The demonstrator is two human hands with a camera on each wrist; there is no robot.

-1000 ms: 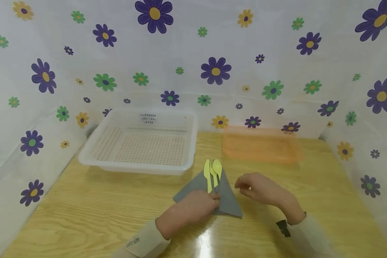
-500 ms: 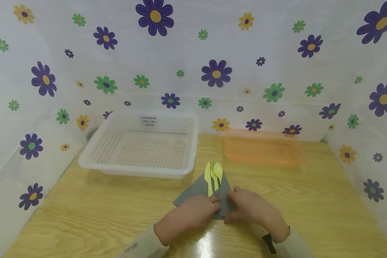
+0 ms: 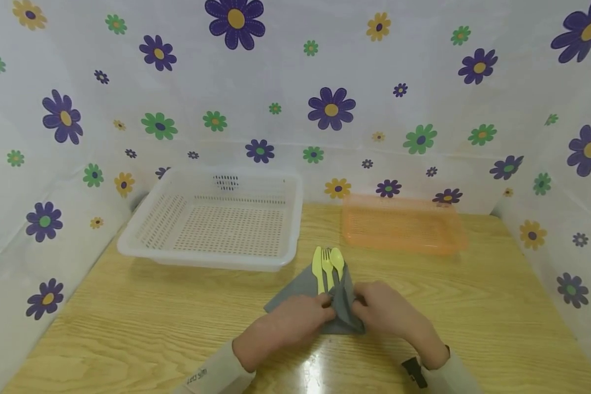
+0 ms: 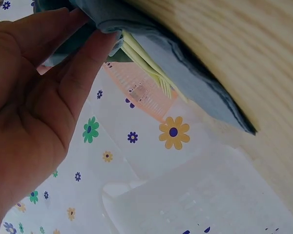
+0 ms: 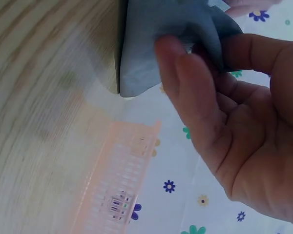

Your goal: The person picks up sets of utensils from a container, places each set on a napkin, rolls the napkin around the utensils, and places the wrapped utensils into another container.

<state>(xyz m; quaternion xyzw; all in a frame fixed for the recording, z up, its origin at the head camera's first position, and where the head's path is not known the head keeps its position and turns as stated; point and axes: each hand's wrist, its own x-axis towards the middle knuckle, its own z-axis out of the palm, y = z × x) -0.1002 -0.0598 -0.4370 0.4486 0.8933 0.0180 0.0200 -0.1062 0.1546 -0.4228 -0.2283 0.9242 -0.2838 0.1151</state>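
Observation:
A grey napkin (image 3: 295, 287), folded to a pointed shape, lies on the table. On it rest a yellow knife (image 3: 317, 268), a yellow fork (image 3: 327, 268) and a yellow spoon (image 3: 338, 262), side by side, their lower handles hidden under a fold. My left hand (image 3: 295, 320) holds the fold down over the handles; in the left wrist view its thumb and fingertips meet at the cloth. From the right, my right hand (image 3: 391, 312) pinches the napkin's lifted right side between thumb and fingers, as the right wrist view shows the cloth (image 5: 156, 44) raised.
A white plastic basket (image 3: 209, 260) stands at the back left of the wooden table (image 3: 128, 328). An orange basket (image 3: 404, 243) sits at the back right. Flower-patterned white sheeting (image 3: 285, 71) encloses the back and both sides.
My right hand has come in from the right and taken hold of the napkin's right corner, which is now lifted inward. The left hand stays on the fold.

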